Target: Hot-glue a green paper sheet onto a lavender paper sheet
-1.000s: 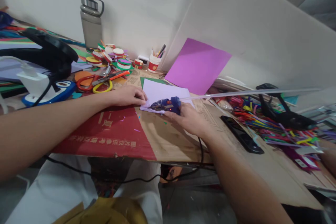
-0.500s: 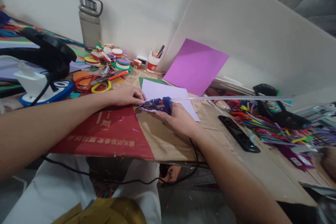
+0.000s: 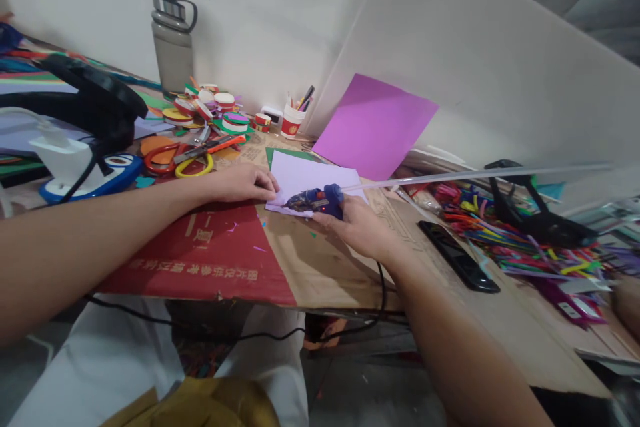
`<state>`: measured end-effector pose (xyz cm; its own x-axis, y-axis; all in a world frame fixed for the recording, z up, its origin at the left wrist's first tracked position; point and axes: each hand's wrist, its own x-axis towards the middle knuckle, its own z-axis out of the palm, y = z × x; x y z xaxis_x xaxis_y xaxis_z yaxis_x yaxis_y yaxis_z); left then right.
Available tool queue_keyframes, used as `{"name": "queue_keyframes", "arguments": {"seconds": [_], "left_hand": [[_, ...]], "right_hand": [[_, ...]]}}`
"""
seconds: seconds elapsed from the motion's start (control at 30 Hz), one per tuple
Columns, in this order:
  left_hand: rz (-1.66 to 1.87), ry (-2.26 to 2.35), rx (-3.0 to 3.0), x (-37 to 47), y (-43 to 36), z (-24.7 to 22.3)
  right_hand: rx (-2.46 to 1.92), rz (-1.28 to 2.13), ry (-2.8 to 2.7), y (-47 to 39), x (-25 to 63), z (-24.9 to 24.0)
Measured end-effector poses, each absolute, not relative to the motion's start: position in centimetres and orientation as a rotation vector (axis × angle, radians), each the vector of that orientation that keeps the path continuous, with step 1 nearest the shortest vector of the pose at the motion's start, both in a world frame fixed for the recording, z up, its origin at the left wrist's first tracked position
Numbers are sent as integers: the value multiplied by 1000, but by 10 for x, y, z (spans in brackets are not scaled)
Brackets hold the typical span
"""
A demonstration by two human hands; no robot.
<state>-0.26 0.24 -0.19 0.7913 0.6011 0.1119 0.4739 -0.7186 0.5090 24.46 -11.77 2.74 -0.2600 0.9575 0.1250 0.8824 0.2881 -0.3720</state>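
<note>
Nearest the viewer, below the fingers of both hands, are the person's white-clad legs (image 3: 95,360). A black cable (image 3: 384,288) hangs just below the right wrist. Under the fingers lies flattened cardboard (image 3: 330,267), brown beneath the right hand and printed red in front of the left.

The right hand (image 3: 363,220) has its fingers closed around a dark blue glue gun (image 3: 327,200); the nozzle points toward the left fingertips, near them, and a long translucent stick extends from the rear, past the right fingers. The left hand (image 3: 247,183) rests with curled fingers at the left edge of a lilac sheet (image 3: 310,170); whether they pinch it cannot be told. The sheet lies between the two hands, partly under the gun.

Right of the right fingers lies a black phone (image 3: 459,257). Beyond the left fingers are scissor handles (image 3: 179,169); beyond both hands, a purple sheet (image 3: 377,127), a white-and-red cup (image 3: 292,121) and a grey bottle (image 3: 173,53).
</note>
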Motion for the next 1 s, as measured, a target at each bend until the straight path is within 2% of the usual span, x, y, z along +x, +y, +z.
{"name": "queue_keyframes", "arguments": {"seconds": [0.77, 1.0], "left_hand": [[360, 797, 2539, -3, 2, -1], [479, 731, 2584, -3, -3, -1]], "right_hand": [[-1605, 413, -2180, -116, 233, 23], [-1604, 653, -1978, -114, 259, 37]]}}
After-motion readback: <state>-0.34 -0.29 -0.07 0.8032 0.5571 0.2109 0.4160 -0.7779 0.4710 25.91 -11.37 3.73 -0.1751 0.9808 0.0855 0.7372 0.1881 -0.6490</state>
